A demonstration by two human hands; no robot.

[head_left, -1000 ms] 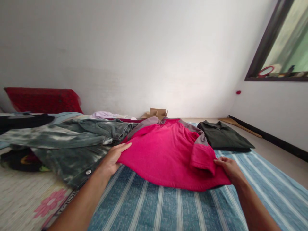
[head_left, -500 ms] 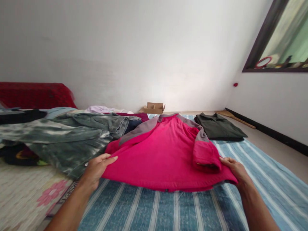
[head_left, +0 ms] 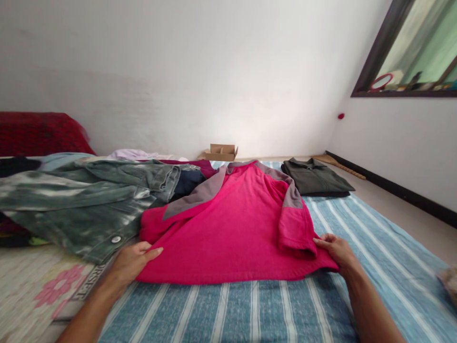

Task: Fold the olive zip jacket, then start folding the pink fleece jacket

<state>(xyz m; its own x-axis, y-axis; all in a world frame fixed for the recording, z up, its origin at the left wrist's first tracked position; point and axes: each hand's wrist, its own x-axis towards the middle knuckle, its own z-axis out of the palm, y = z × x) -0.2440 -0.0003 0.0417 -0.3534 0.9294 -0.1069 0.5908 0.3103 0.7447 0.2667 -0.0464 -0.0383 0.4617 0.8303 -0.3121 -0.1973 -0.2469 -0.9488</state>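
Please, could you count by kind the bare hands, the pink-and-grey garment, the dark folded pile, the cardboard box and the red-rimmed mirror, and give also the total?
Bare hands, left hand and right hand: 2
Pink-and-grey garment: 1
Dark folded pile: 1
Cardboard box: 1
Red-rimmed mirror: 1
Total: 6

"ORSET" lettering [head_left: 88,283], perhaps incomplete, on dark strip [head_left: 84,289]
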